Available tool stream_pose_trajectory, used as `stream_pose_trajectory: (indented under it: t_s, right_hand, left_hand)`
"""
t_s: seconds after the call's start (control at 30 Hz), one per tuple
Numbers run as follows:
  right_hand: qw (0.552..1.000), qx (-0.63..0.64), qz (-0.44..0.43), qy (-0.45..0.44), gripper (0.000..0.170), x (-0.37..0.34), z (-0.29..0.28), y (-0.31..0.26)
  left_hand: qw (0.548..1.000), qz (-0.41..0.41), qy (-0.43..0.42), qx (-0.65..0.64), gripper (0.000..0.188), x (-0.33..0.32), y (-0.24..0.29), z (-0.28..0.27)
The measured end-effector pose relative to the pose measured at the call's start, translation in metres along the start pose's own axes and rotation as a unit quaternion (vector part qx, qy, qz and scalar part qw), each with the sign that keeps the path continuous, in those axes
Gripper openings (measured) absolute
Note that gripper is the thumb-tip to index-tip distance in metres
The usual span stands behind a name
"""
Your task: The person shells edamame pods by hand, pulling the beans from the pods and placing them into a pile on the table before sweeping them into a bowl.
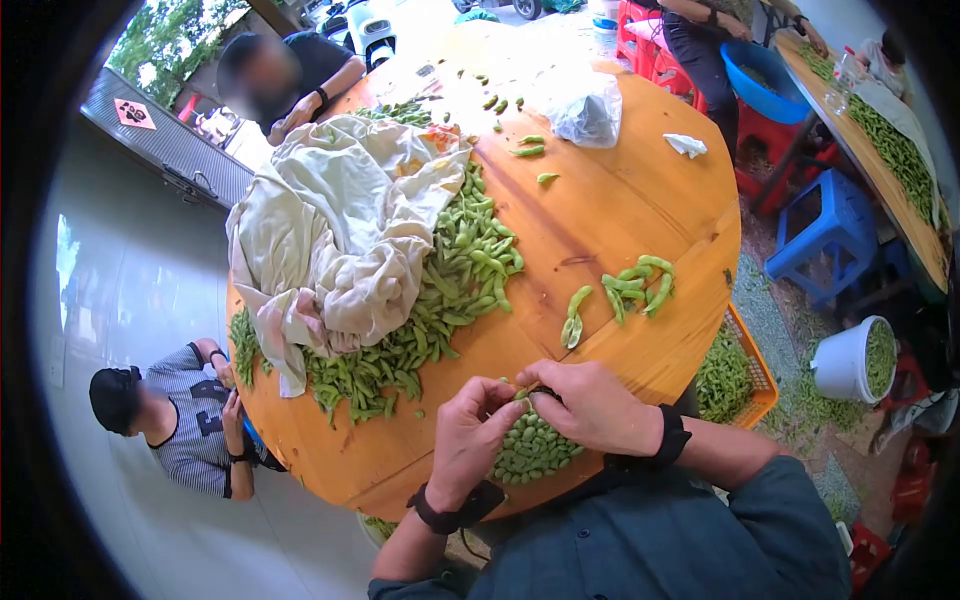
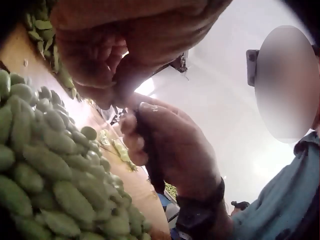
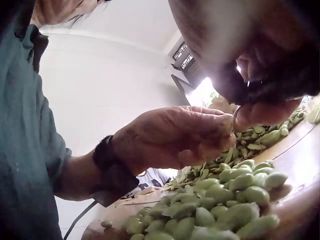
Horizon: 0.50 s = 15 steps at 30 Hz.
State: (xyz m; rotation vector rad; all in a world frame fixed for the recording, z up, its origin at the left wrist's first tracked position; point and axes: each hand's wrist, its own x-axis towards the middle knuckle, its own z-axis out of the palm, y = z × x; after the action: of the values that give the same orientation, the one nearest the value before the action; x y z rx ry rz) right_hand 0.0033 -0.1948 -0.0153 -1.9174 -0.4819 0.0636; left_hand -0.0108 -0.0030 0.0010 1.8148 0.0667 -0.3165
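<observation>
"Green, what I could see of it?"

"Yes, a small green pod (image 1: 522,393), mostly hidden by the fingertips, held over the table's near edge."

"And the fingers?"

"Pinched together: left hand (image 1: 468,430) and right hand (image 1: 602,402) met tip to tip, thumbs bent, both on the pod."

"What lay under them?"

"A mound of shelled beans (image 1: 535,458), pale green, smooth, plump ovals. Just beyond, a split pod (image 1: 572,331) showed its paler inside, near a few curved whole pods (image 1: 640,285)."

"Further out?"

"A big heap of pods (image 1: 480,250) beside a crumpled, stained cream cloth (image 1: 345,225), all on the round orange-brown wooden table (image 1: 650,190)."

"Any writing?"

"A pink paper (image 1: 134,113) on the metal door (image 1: 185,140) bore black marks, and a striped shirt (image 1: 185,435) had dark lettering; both were too small to read."
</observation>
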Motion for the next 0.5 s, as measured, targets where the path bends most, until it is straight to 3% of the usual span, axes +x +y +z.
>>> stream_pose_trajectory:
  t_s: [0.07,0.3,0.4,0.47,0.5]
  right_hand:
    - [1.000,0.006,-0.009,0.004,0.017,0.000,-0.001,-0.003]
    - [0.998,-0.048,-0.046,0.006,0.012,-0.005,0.002,0.002]
    - [0.993,-0.106,-0.059,0.006,0.011,-0.007,0.008,0.000]
    - [0.992,-0.107,-0.068,0.005,0.011,-0.007,0.009,0.001]
    - [0.991,-0.108,-0.078,0.005,0.011,-0.007,0.010,0.002]
  left_hand:
    - [0.998,0.048,0.000,0.031,0.012,-0.002,-0.001,0.002]
    - [0.994,0.074,0.011,0.075,0.013,-0.006,-0.001,0.006]
    - [0.978,0.144,0.043,0.148,0.012,-0.011,0.001,0.013]
    - [0.938,0.248,0.067,0.233,0.012,-0.012,0.001,0.015]
    - [0.938,0.248,0.067,0.233,0.012,-0.012,-0.001,0.015]
